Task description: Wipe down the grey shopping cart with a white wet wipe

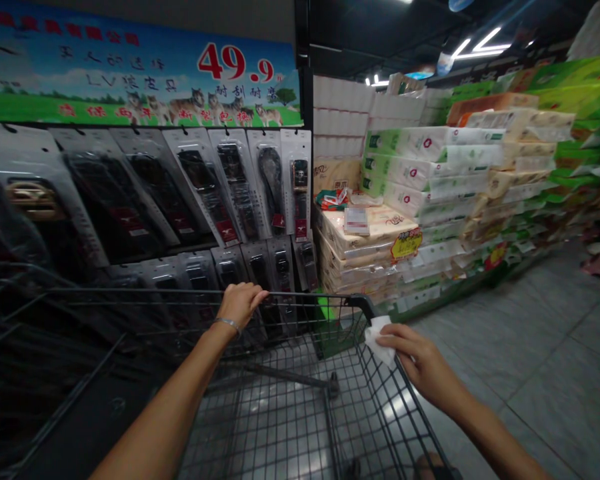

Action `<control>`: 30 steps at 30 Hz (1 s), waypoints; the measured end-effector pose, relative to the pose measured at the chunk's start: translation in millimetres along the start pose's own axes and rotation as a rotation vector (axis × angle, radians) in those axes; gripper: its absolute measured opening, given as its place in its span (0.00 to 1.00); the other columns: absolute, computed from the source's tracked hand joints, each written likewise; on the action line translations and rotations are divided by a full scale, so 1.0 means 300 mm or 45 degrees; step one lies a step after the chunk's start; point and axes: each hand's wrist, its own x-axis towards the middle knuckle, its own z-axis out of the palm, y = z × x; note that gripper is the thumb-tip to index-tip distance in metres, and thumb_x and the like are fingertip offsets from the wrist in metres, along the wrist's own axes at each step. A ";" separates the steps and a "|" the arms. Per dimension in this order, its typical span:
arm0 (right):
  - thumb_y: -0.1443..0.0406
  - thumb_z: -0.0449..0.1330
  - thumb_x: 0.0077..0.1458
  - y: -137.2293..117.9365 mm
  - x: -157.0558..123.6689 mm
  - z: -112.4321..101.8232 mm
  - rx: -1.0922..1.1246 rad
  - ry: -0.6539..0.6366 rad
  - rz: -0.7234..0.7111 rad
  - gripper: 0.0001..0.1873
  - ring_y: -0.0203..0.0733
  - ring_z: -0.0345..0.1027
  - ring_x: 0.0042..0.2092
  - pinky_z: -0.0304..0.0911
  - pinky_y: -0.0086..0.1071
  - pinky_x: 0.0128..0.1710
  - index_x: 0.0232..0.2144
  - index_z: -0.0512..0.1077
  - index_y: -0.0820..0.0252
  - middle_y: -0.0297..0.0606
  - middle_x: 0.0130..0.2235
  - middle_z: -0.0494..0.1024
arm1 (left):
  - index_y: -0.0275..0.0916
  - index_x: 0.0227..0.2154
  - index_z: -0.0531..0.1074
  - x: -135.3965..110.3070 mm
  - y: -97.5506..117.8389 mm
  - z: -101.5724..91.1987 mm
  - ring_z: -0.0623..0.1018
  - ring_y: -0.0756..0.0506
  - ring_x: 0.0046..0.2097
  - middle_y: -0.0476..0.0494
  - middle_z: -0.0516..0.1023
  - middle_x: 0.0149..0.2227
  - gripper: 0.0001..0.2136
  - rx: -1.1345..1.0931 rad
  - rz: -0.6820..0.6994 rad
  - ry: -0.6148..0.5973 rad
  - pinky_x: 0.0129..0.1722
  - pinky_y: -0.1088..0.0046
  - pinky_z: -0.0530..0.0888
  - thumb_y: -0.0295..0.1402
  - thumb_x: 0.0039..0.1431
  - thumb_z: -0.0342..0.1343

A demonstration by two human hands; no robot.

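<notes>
A dark wire shopping cart [353, 407] stretches out below me, its far rim running across the view. My left hand [239, 307] is closed over that far rim, with a bracelet on its wrist. At the right side, near the black corner piece [361, 305], my right hand [415, 357] pinches a crumpled white tissue [380, 341]. The tissue lies against the cart's right rim just below the corner. Through the mesh I see the floor and a dark bar.
Packaged belts [235, 180] hang on a rack at the left under a blue price sign [145, 73]. Stacked tissue packs [425, 167] stand at the right, with a yellow price tag [406, 245] on a lower stack. Grey tiled floor [545, 340] lies at the right.
</notes>
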 end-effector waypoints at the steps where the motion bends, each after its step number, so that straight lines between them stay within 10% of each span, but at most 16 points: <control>1: 0.73 0.47 0.53 -0.009 -0.019 -0.004 0.031 -0.001 0.032 0.19 0.40 0.69 0.45 0.65 0.36 0.45 0.38 0.75 0.56 0.42 0.43 0.75 | 0.41 0.23 0.69 0.001 0.000 0.001 0.71 0.46 0.33 0.46 0.73 0.26 0.20 0.007 -0.003 0.000 0.34 0.70 0.58 0.43 0.64 0.38; 11: 0.59 0.58 0.48 -0.074 -0.024 -0.126 0.797 -0.059 0.570 0.12 0.46 0.71 0.40 0.67 0.37 0.39 0.30 0.80 0.57 0.43 0.38 0.78 | 0.41 0.22 0.68 0.009 0.004 0.004 0.70 0.45 0.32 0.46 0.72 0.25 0.21 0.029 0.002 0.016 0.33 0.69 0.57 0.43 0.64 0.37; 21: 0.58 0.60 0.50 0.003 0.029 0.062 0.356 0.362 0.374 0.10 0.42 0.68 0.39 0.65 0.34 0.39 0.30 0.79 0.56 0.41 0.34 0.74 | 0.41 0.22 0.68 0.010 0.007 0.006 0.70 0.44 0.32 0.45 0.72 0.24 0.20 0.027 0.008 0.042 0.31 0.69 0.56 0.42 0.63 0.39; 30: 0.56 0.63 0.43 0.053 0.072 0.083 0.561 0.617 0.626 0.14 0.42 0.69 0.36 0.65 0.35 0.37 0.28 0.78 0.59 0.40 0.32 0.77 | 0.41 0.22 0.68 0.020 0.013 0.006 0.70 0.44 0.32 0.45 0.73 0.24 0.19 0.051 0.004 0.044 0.31 0.68 0.57 0.42 0.63 0.40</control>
